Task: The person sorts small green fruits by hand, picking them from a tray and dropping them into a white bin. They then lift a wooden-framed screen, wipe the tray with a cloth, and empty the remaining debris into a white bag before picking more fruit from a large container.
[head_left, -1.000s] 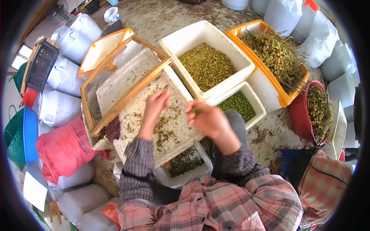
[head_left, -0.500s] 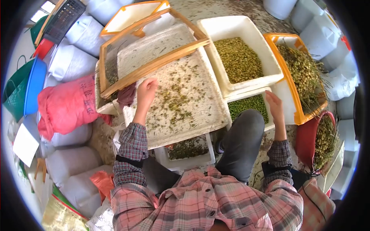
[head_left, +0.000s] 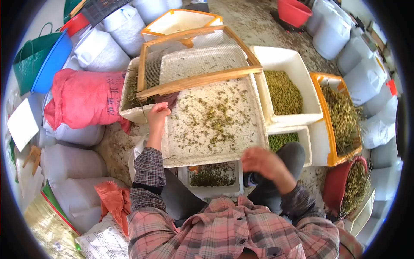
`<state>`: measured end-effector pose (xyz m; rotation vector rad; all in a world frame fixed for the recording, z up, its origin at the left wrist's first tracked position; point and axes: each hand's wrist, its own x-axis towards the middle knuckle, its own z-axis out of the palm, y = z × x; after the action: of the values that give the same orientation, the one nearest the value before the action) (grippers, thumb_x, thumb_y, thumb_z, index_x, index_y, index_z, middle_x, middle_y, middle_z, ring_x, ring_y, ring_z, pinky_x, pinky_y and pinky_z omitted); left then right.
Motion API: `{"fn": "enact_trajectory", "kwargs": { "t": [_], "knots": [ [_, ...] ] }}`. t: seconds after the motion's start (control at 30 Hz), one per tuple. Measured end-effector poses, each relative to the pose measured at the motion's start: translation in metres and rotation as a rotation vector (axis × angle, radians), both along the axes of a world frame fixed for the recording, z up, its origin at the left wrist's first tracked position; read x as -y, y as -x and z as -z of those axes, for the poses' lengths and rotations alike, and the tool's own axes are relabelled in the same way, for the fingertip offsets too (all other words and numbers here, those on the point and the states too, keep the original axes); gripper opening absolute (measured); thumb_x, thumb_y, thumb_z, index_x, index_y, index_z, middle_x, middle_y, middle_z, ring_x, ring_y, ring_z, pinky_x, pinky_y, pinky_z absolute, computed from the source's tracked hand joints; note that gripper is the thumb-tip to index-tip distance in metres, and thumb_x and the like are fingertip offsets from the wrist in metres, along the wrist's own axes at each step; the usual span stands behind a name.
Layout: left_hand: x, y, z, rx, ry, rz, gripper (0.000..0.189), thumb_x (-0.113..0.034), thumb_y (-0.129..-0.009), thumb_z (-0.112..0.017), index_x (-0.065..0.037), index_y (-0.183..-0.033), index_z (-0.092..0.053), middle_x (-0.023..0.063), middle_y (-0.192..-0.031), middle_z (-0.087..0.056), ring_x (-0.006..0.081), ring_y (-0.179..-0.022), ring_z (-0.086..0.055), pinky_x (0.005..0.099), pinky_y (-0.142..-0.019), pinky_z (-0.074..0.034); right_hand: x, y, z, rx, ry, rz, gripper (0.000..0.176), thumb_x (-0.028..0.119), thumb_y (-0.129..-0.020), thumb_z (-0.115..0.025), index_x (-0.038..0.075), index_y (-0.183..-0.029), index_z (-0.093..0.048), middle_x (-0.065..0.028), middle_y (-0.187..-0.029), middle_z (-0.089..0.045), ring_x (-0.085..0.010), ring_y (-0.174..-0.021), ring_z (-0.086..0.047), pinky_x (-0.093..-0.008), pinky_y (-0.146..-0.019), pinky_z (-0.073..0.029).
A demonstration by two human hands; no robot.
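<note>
Right hand point(head_left: 268, 165) has neared tray point(head_left: 176, 149), fingers point(head_left: 252, 159) blurred; left hand point(head_left: 157, 117), fingers point(head_left: 162, 108) pinched; sack point(head_left: 84, 100) reads "30".

White plastic drums point(head_left: 330, 36) line both sides of a dirt-streaked floor point(head_left: 252, 15) in a crop-sorting workspace, where foam boxes point(head_left: 288, 124) of loose green pods, a wood-framed mesh screen point(head_left: 202, 58), a bulging pink sack point(head_left: 88, 99) and tubs of stemmed pods crowd together.
</note>
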<state>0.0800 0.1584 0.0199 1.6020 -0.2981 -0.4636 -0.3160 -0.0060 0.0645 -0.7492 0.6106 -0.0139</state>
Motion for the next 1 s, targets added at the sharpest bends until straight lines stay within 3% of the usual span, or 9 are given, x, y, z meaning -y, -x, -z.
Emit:
{"fn": "enact_trajectory", "kwargs": {
  "t": [0.1, 0.23, 0.3, 0.4, 0.53, 0.67, 0.73, 0.83, 1.0],
  "knots": [
    [-0.014, -0.015, -0.005, -0.106, -0.002, 0.047, 0.037, 0.005, -0.076, -0.070, 0.001, -0.112, -0.062, 0.0099, -0.102, -0.062, 0.0156, -0.091, -0.060, 0.0261, -0.077, -0.051, -0.051, -0.003, 0.039, -0.159, -0.115, -0.108, 0.035, 0.027, -0.093, -0.059, 0.000, -0.114, -0.053, -0.0153, -0.103, -0.063, -0.0286, -0.099, -0.062, -0.0438, -0.085, -0.053],
    [-0.008, -0.048, -0.010, -0.034, -0.256, -0.338, 0.076, -0.024, -0.073, -0.080, 0.007, -0.132, -0.042, 0.0177, -0.117, -0.055, 0.0238, -0.100, -0.058, 0.0331, -0.084, -0.049, -0.076, -0.010, 0.068, -0.263, -0.422, 0.071, 0.050, 0.035, -0.094, -0.058, -0.004, -0.122, -0.042, -0.0235, -0.118, -0.052, -0.0368, -0.114, -0.052, -0.0519, -0.093, -0.048],
    [0.003, -0.037, -0.023, -0.043, -0.365, -0.090, 0.094, -0.034, -0.073, -0.080, 0.010, -0.139, -0.028, 0.0253, -0.132, -0.045, 0.0302, -0.119, -0.050, 0.0387, -0.095, -0.045, -0.075, -0.019, 0.071, -0.283, -0.457, 0.168, 0.057, 0.039, -0.094, -0.056, -0.005, -0.125, -0.037, -0.0270, -0.125, -0.046, -0.0404, -0.120, -0.047, -0.0554, -0.097, -0.045],
    [0.004, -0.055, 0.012, 0.471, -0.846, 0.182, 0.076, -0.025, -0.076, -0.074, 0.006, -0.135, -0.037, 0.0254, -0.138, -0.041, 0.0354, -0.116, -0.052, 0.0415, -0.095, -0.046, -0.062, -0.027, 0.076, -0.189, -0.399, 0.145, 0.061, 0.043, -0.096, -0.051, -0.006, -0.128, -0.035, -0.0274, -0.126, -0.044, -0.0414, -0.120, -0.047, -0.0569, -0.097, -0.044],
    [-0.021, -0.085, 0.008, 0.088, -0.579, 0.282, 0.066, -0.020, -0.086, -0.065, 0.003, -0.140, -0.034, 0.0224, -0.143, -0.037, 0.0322, -0.122, -0.047, 0.0372, -0.100, -0.041, -0.042, -0.022, 0.068, -0.255, -0.286, -0.164, 0.059, 0.042, -0.098, -0.046, -0.005, -0.132, -0.038, -0.0269, -0.124, -0.052, -0.0380, -0.113, -0.055, -0.0514, -0.095, -0.047],
    [0.007, -0.052, -0.023, -0.419, -0.162, -0.257, 0.053, -0.016, -0.094, -0.056, 0.001, -0.139, -0.032, 0.0157, -0.143, -0.037, 0.0279, -0.127, -0.041, 0.0410, -0.105, -0.034, -0.018, -0.032, 0.038, -0.143, -0.174, -0.413, 0.057, 0.038, -0.098, -0.047, -0.004, -0.135, -0.038, -0.0257, -0.124, -0.056, -0.0352, -0.110, -0.060, -0.0458, -0.093, -0.049],
    [0.014, -0.063, 0.003, -0.383, -0.005, -0.321, 0.040, -0.014, -0.094, -0.055, 0.001, -0.129, -0.042, 0.0169, -0.135, -0.042, 0.0284, -0.123, -0.044, 0.0398, -0.103, -0.037, 0.004, -0.074, 0.010, -0.053, -0.054, -0.183, 0.058, 0.037, -0.098, -0.047, -0.005, -0.137, -0.035, -0.0250, -0.125, -0.056, -0.0345, -0.112, -0.059, -0.0448, -0.095, -0.048],
    [0.021, -0.057, 0.001, -0.298, 0.041, -0.384, 0.028, -0.005, -0.092, -0.056, 0.001, -0.119, -0.050, 0.0134, -0.122, -0.049, 0.0241, -0.112, -0.050, 0.0345, -0.095, -0.042, 0.066, -0.156, 0.012, 0.020, -0.196, 0.113, 0.072, 0.035, -0.097, -0.049, -0.008, -0.143, -0.014, -0.0303, -0.145, -0.027, -0.0356, -0.133, -0.037, -0.0439, -0.108, -0.039],
    [0.014, -0.067, 0.027, -0.261, 0.215, -0.344, 0.022, 0.002, -0.091, -0.054, 0.000, -0.113, -0.055, 0.0089, -0.114, -0.052, 0.0189, -0.099, -0.054, 0.0292, -0.084, -0.046, 0.119, -0.280, 0.045, -0.057, -0.303, 0.455, 0.079, 0.036, -0.092, -0.060, -0.008, -0.141, -0.015, -0.0320, -0.142, -0.025, -0.0426, -0.131, -0.034, -0.0526, -0.108, -0.036]
  ]
}}
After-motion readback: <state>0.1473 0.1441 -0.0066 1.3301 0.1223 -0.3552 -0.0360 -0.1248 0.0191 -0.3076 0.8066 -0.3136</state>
